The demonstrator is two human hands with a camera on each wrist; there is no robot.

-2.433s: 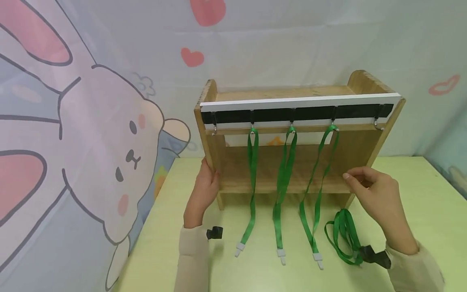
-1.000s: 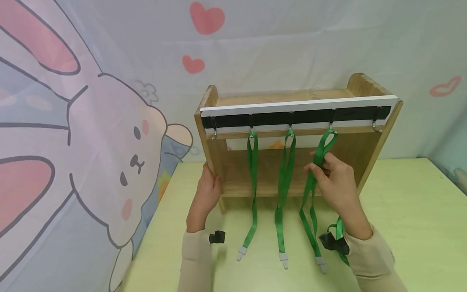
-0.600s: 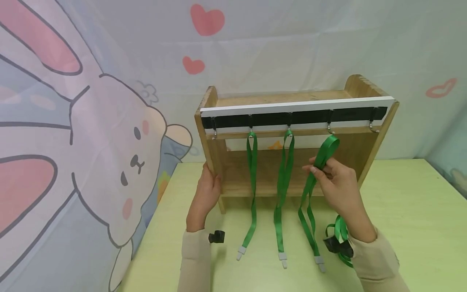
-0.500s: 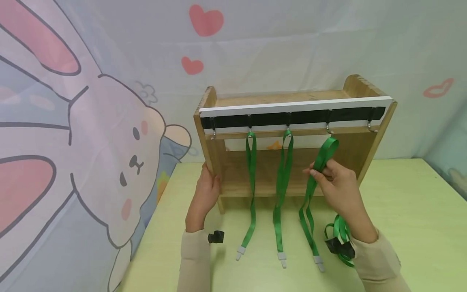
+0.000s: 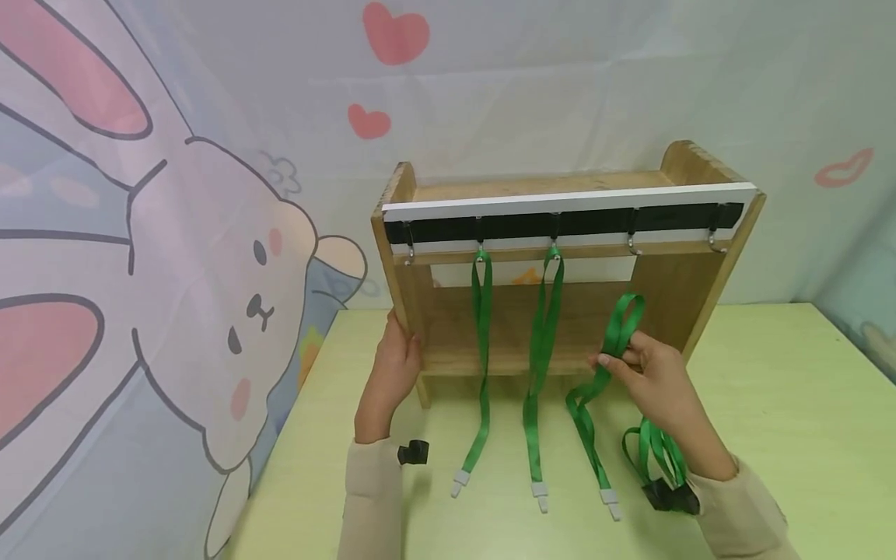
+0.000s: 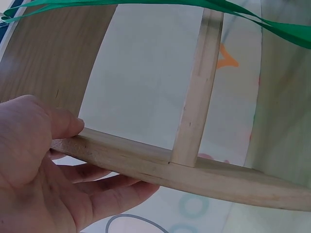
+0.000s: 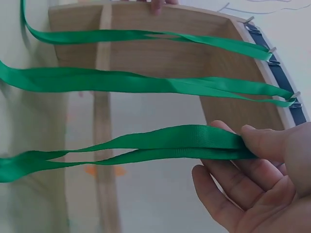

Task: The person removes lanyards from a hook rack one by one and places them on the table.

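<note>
A green lanyard is pinched near its top loop between the thumb and fingers of my right hand; its white clip hangs low over the table. The loop is off the hooks, below the fourth hook. My left hand grips the left side panel of the wooden rack, thumb inside and fingers outside in the left wrist view. Two more green lanyards, one on the left and one in the middle, hang from hooks on the black strip.
A bundled green lanyard lies on the pale table, partly behind the right wrist. The leftmost hook and the rightmost hook carry nothing. Behind the rack is a cartoon-printed backdrop.
My right hand came in from the right, took hold of the third hanging lanyard, and lifted it off its hook. It then lowered the lanyard. My left hand stays on the rack.
</note>
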